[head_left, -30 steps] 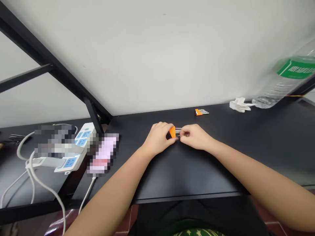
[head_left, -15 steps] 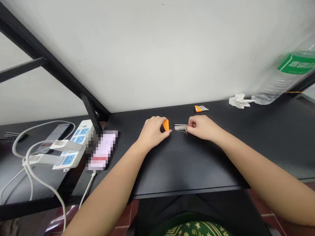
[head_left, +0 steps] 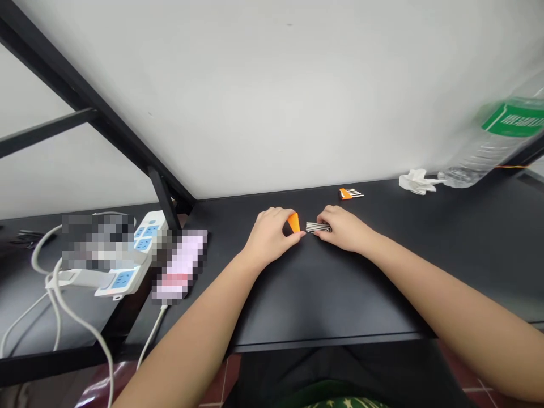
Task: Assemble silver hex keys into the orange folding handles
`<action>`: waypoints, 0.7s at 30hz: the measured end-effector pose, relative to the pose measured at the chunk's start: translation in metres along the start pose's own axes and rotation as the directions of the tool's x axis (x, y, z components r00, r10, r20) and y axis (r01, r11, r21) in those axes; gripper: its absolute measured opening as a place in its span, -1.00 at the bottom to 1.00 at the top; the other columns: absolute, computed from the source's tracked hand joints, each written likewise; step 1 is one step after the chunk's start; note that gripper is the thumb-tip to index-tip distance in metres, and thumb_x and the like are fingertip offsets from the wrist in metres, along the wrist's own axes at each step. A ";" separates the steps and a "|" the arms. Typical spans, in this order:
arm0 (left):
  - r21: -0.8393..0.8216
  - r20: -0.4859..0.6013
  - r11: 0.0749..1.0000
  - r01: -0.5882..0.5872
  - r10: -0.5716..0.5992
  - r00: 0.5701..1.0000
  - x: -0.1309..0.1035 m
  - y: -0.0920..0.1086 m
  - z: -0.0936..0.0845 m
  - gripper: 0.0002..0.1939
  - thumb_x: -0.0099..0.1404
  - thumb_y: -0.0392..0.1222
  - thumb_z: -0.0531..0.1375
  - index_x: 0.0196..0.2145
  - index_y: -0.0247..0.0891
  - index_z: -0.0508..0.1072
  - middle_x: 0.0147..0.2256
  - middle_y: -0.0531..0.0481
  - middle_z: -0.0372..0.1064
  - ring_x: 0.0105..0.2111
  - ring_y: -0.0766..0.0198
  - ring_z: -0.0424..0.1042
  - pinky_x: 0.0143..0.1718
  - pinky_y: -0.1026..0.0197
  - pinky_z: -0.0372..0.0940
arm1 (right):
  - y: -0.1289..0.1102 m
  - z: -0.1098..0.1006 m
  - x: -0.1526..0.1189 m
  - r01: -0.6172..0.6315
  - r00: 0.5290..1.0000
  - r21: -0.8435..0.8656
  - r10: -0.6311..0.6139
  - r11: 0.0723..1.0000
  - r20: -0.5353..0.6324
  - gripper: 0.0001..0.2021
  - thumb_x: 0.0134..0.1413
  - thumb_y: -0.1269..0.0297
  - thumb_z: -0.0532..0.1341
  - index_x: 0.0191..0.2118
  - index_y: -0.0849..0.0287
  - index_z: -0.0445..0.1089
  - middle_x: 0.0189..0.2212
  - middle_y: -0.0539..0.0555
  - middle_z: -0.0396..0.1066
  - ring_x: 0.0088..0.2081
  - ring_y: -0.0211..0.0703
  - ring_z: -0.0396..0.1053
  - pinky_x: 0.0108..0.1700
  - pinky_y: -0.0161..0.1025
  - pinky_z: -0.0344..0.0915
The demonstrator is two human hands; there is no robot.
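Note:
My left hand (head_left: 268,237) grips an orange and black hex key holder (head_left: 294,222) between thumb and fingers, on the black desk. Just to its right lies a bundle of several L-shaped hex keys (head_left: 315,227), lined up side by side with their straight ends toward the holder. The thumb and fingers of my right hand (head_left: 343,228) close round the bent ends of these keys. A small gap separates key tips and holder. Farther back rests another orange holder (head_left: 345,194) with several hex keys in it.
At left are a white power strip (head_left: 142,245) with cables and a blurred phone (head_left: 182,263) on a charging cable. A crumpled tissue (head_left: 419,181) and a large clear bottle (head_left: 476,156) stand near the wall at right. A black frame (head_left: 123,141) rises at left.
My right fingers have closed farther round the hex keys, which now sit in a tighter, more even row. The left hand still holds the holder. The camera view has shifted slightly.

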State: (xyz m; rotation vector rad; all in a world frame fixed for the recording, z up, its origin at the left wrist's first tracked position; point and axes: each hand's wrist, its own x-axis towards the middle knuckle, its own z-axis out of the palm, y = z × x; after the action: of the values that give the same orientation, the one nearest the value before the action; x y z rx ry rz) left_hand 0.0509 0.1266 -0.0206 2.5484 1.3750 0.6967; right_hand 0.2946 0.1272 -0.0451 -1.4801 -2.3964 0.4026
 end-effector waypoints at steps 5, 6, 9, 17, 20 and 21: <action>-0.008 0.001 1.000 0.004 -0.004 1.000 0.000 -0.002 0.001 -0.56 0.26 0.01 0.39 0.02 -0.16 0.46 -0.10 -0.03 0.52 -0.07 0.05 0.46 0.04 -0.02 0.28 | -0.001 -0.001 0.001 0.026 1.000 -0.041 -0.026 0.999 -0.011 -0.82 0.30 0.15 0.26 -0.22 0.16 0.45 -0.19 0.14 0.43 -0.12 -0.02 0.38 -0.11 -0.14 0.32; -0.006 0.002 1.000 0.004 -0.004 1.000 0.000 -0.002 0.001 -0.56 0.25 0.01 0.39 0.02 -0.16 0.46 -0.11 -0.03 0.51 -0.08 0.05 0.46 0.04 -0.02 0.29 | -0.001 -0.002 0.001 0.023 1.000 -0.043 -0.024 0.999 -0.008 -0.82 0.31 0.15 0.25 -0.22 0.16 0.46 -0.19 0.14 0.43 -0.12 -0.03 0.39 -0.11 -0.14 0.32; -0.006 0.002 1.000 0.006 -0.006 1.000 0.000 -0.002 0.000 -0.56 0.25 0.00 0.39 0.02 -0.16 0.46 -0.12 -0.03 0.51 -0.09 0.05 0.46 0.04 -0.02 0.29 | -0.002 -0.004 -0.001 0.009 1.000 -0.038 -0.009 0.999 0.003 -0.84 0.31 0.19 0.23 -0.21 0.17 0.48 -0.19 0.13 0.44 -0.15 -0.07 0.41 -0.13 -0.16 0.32; -0.020 0.025 0.999 0.028 -0.028 0.999 0.000 0.000 -0.002 -0.56 0.25 0.02 0.38 0.03 -0.15 0.47 -0.11 -0.03 0.52 -0.07 0.05 0.46 0.08 -0.05 0.29 | 0.012 -0.021 -0.003 -0.090 0.996 0.067 0.089 0.994 0.013 -0.85 0.26 0.33 0.18 -0.23 0.14 0.52 -0.22 0.08 0.49 -0.22 -0.15 0.43 -0.14 -0.24 0.31; -0.022 0.043 0.999 0.036 -0.035 0.998 0.000 -0.001 -0.002 -0.55 0.27 0.02 0.37 0.05 -0.14 0.47 -0.08 -0.04 0.51 -0.05 0.03 0.46 0.08 -0.06 0.29 | 0.018 -0.026 -0.004 -0.141 0.989 0.046 0.139 0.989 0.052 -0.88 0.18 0.37 0.20 -0.30 0.15 0.52 -0.25 0.08 0.48 -0.24 -0.16 0.42 -0.17 -0.25 0.29; -0.025 0.051 0.999 0.036 -0.034 0.998 0.000 -0.001 -0.001 -0.55 0.28 0.02 0.37 0.07 -0.13 0.46 -0.06 -0.05 0.51 -0.03 0.03 0.45 0.08 -0.06 0.30 | 0.019 -0.027 -0.004 -0.156 0.986 0.043 0.153 0.987 0.062 -0.88 0.16 0.37 0.21 -0.31 0.15 0.52 -0.25 0.07 0.48 -0.25 -0.16 0.42 -0.18 -0.25 0.29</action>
State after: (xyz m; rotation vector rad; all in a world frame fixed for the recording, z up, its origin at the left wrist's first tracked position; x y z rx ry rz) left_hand 0.0493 0.1271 -0.0199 2.4983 1.3820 0.6347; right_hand 0.3222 0.1338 -0.0276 -1.6604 -2.3064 0.5414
